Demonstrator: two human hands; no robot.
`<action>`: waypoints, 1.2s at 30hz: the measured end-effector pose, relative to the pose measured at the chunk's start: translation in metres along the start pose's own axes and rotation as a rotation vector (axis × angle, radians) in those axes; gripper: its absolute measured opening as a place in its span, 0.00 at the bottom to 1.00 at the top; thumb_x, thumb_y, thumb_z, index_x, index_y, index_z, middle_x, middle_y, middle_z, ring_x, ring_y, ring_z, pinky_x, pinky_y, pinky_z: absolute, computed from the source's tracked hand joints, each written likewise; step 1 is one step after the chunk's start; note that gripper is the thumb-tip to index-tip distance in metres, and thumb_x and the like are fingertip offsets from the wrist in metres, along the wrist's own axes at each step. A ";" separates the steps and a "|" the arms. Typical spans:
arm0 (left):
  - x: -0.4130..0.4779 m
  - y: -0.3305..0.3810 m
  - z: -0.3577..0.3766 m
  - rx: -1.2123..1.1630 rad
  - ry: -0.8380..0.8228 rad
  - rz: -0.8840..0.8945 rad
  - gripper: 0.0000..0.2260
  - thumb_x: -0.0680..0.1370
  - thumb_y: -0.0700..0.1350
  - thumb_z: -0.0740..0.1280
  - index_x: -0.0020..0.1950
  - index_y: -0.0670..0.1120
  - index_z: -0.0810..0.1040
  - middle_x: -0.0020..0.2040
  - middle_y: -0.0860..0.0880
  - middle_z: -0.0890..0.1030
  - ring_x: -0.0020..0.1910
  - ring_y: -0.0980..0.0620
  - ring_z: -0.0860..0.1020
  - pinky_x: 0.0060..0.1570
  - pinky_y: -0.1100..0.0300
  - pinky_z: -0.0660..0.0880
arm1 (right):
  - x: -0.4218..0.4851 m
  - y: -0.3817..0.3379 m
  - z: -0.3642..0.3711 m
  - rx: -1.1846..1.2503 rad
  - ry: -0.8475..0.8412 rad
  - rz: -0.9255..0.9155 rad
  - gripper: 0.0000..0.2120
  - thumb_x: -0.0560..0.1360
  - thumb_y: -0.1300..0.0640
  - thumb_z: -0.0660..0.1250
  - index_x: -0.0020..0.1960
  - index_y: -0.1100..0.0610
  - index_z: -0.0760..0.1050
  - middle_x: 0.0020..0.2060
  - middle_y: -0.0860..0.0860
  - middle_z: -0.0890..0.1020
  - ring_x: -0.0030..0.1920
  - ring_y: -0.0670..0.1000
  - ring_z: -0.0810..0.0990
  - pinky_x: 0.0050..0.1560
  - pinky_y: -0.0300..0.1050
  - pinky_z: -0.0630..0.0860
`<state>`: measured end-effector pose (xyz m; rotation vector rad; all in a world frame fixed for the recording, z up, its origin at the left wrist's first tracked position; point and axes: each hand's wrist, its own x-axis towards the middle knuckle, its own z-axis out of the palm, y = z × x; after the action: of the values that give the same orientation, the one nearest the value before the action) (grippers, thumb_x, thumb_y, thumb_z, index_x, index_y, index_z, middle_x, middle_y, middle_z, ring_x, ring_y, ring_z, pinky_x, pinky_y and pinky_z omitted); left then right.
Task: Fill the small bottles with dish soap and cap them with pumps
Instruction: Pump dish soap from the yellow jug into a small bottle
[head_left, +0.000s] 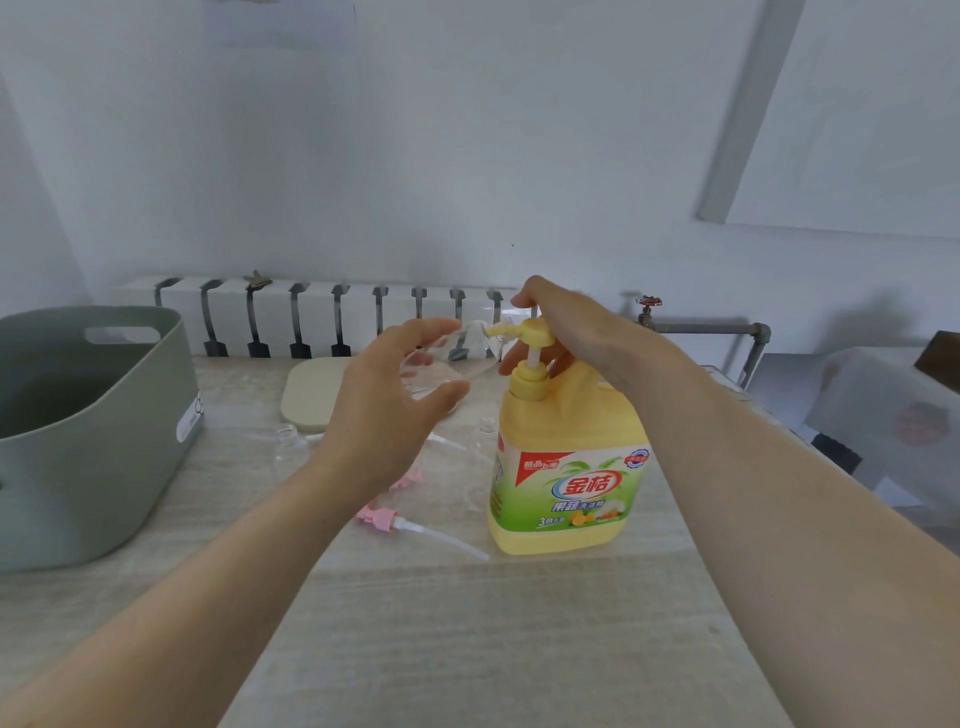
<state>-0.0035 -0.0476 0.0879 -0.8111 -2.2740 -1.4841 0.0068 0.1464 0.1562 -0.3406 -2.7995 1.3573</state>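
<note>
1. The left grip (384, 410) is a wide curl. The fingers arch over a small clear bottle (447, 358) and the thumb lies under it, holding it clear of the tabletop (467, 623).
2. The bottle is tilted on its side, with its mouth at the yellow nozzle (497, 329).
3. The right grip (566, 322) is bent over the top of the yellow pump (532, 332). The fingertips are above the nozzle and the thumb is beside the white stem. The stem stands raised out of its collar.
4. The pump sits on a big yellow soap jug (566, 415), which stands upright on the tabletop under the right wrist.
5. The jug's label (576, 488) is green and white. It reads "金桔" in large blue characters on an oval, with "果蔬" below and a "3" lower left, plus small pictures of citrus fruit. A red tag at the label's upper left and a round blue badge at its upper right are too blurred to read.
6. Left of the jug, pink pumps (384, 519) with clear dip tubes lie on the tabletop, partly under the left wrist.
7. Two more clear bottles stand open-mouthed, one (288, 441) left of the left grip and one (485, 426) just beside the jug's shoulder.
8. A beige pad (311, 395) lies behind them.
9. A grey-green tub (104, 415) sits at the left edge. The white sticker on it cannot be read.
10. A white radiator (337, 317) runs along the wall.
</note>
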 end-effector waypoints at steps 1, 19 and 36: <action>0.000 -0.001 -0.001 0.009 -0.003 0.004 0.24 0.73 0.43 0.74 0.65 0.60 0.73 0.58 0.61 0.77 0.55 0.64 0.76 0.53 0.64 0.73 | 0.000 0.000 0.000 0.005 0.001 0.002 0.25 0.75 0.42 0.51 0.57 0.57 0.77 0.39 0.50 0.86 0.42 0.51 0.79 0.50 0.47 0.72; -0.012 -0.019 -0.011 -0.258 0.102 -0.252 0.19 0.64 0.49 0.80 0.52 0.61 0.79 0.51 0.64 0.80 0.51 0.64 0.77 0.44 0.70 0.69 | 0.004 0.000 0.003 -0.053 0.095 0.041 0.23 0.73 0.45 0.55 0.44 0.59 0.83 0.34 0.47 0.86 0.33 0.47 0.80 0.46 0.45 0.74; -0.015 -0.022 -0.009 -0.502 0.150 -0.335 0.23 0.63 0.43 0.80 0.55 0.51 0.78 0.50 0.54 0.83 0.48 0.60 0.82 0.39 0.73 0.75 | 0.019 -0.014 0.005 -0.197 0.077 0.105 0.21 0.76 0.59 0.53 0.44 0.69 0.82 0.36 0.57 0.85 0.29 0.52 0.78 0.31 0.37 0.72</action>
<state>-0.0052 -0.0669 0.0670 -0.4207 -2.0181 -2.2383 -0.0150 0.1379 0.1626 -0.5381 -2.8932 1.0592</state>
